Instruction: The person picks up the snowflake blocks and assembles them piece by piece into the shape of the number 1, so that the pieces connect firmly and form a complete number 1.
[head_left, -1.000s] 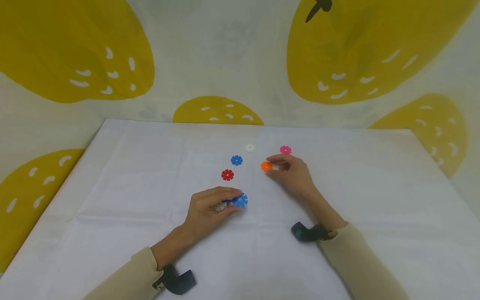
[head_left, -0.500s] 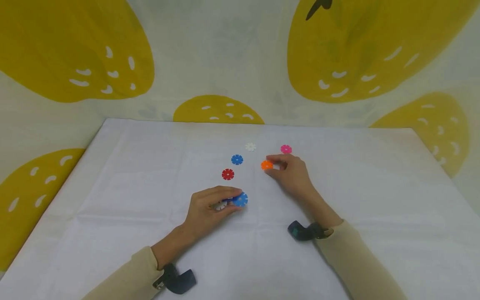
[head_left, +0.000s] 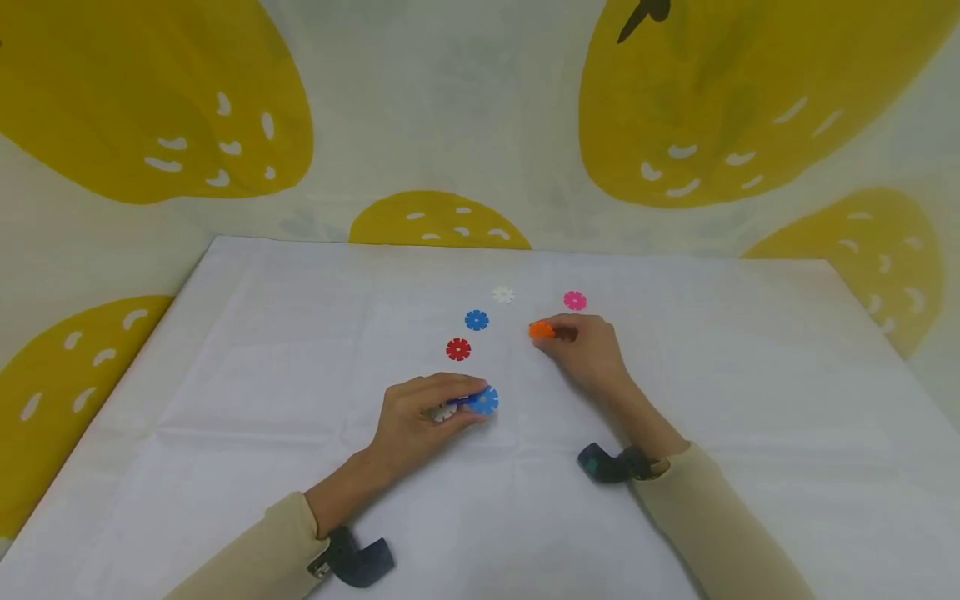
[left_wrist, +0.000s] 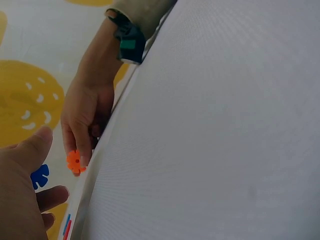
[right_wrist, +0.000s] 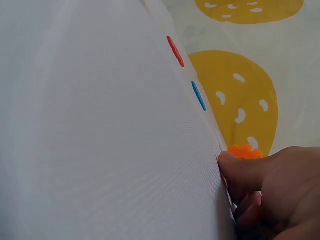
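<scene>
In the head view my left hand [head_left: 408, 410] pinches a blue notched snowflake disc [head_left: 487, 401] between thumb and fingers. A white notched disc [head_left: 444, 412] shows behind it inside the grip, with a dark blue piece between them; the fingers hide how these pieces meet. Farther right and farther from me, my right hand [head_left: 590, 348] pinches an orange notched disc [head_left: 541, 330], tilted so it looks flattened. The left wrist view shows the orange disc [left_wrist: 76, 161] at the right fingertips. Both hands are apart from each other, over the white tabletop.
Lying flat beyond my left hand are a red disc [head_left: 458, 349], a second blue disc [head_left: 476, 320] and a white disc [head_left: 503, 295]. A pink disc [head_left: 575, 300] lies just past my right hand. A fruit-print cloth [head_left: 442, 142] hangs behind the table [head_left: 750, 350].
The orange disc has been tilted in my right fingers, from face-on to a flatter angle, and sits slightly farther right. My left hand keeps its hold on the blue disc.
</scene>
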